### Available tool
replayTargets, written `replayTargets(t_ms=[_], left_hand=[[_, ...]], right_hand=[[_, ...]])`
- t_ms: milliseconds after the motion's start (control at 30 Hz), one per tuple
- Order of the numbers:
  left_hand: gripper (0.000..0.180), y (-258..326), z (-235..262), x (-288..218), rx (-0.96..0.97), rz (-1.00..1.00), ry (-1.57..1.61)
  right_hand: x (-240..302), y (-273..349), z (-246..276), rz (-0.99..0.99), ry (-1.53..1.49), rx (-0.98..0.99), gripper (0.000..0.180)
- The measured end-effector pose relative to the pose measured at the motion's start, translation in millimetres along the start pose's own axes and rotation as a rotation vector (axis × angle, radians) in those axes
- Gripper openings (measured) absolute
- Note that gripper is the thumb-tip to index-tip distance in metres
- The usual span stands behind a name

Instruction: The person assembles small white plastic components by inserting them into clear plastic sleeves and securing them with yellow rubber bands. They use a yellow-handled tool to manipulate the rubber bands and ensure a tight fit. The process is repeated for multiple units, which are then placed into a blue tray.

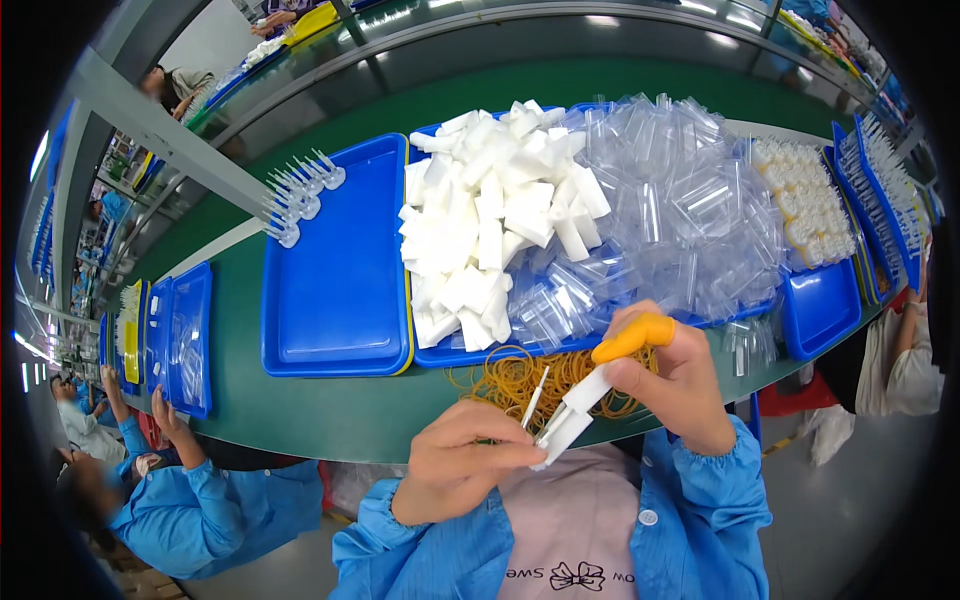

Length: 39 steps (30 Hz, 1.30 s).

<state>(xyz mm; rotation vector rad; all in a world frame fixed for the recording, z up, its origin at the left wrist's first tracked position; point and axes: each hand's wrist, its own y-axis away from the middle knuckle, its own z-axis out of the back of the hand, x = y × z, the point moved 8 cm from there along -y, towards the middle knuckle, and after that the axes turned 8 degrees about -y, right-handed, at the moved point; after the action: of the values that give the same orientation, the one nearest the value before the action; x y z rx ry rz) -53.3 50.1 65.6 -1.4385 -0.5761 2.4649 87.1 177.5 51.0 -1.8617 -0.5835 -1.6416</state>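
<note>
In front of my chest, my left hand (462, 455) pinches a small white plastic piece with a thin upright stem (536, 398). My right hand (682, 375), an orange finger cot on its index finger, grips a white foam block (586, 390) between thumb and finger. The foam block meets the piece in my left hand, and a second white part (563, 440) lies along it near my left fingertips. Exactly how they join is hard to see. Just beyond my hands lies a heap of tan rubber bands (505, 382).
A blue tray (335, 320) holds several stemmed pieces (297, 195) at its far left corner. Beside it are piles of white foam blocks (490, 210) and clear plastic sleeves (680, 200). Yellow-white parts (805, 200) fill a tray at right. A co-worker in blue (205, 515) sits at left.
</note>
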Motion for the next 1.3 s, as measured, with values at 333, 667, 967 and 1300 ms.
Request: replayTargets(t_ms=[333, 667, 967, 1300], left_hand=[[0.034, 2.8, -3.0, 1.6, 0.024, -0.015, 0.066], [0.028, -3.7, -8.7, -16.5, -0.02, -0.121, -0.23], [0.027, -2.5, -8.7, -10.0, -0.005, -0.097, -0.039], [0.029, -0.7, -15.7, -29.1, 0.001, -0.249, -0.311]], right_hand=[[-3.6, 5.2, 0.0, -0.13, -0.179, -0.019, 0.014], [7.8, 0.7, 3.5, 0.066, 0.169, -0.008, 0.012], [0.1, 3.4, 8.9, 0.028, -0.037, 0.024, 0.013], [4.7, 3.2, -1.3, 0.041, 0.022, 0.06, 0.012]])
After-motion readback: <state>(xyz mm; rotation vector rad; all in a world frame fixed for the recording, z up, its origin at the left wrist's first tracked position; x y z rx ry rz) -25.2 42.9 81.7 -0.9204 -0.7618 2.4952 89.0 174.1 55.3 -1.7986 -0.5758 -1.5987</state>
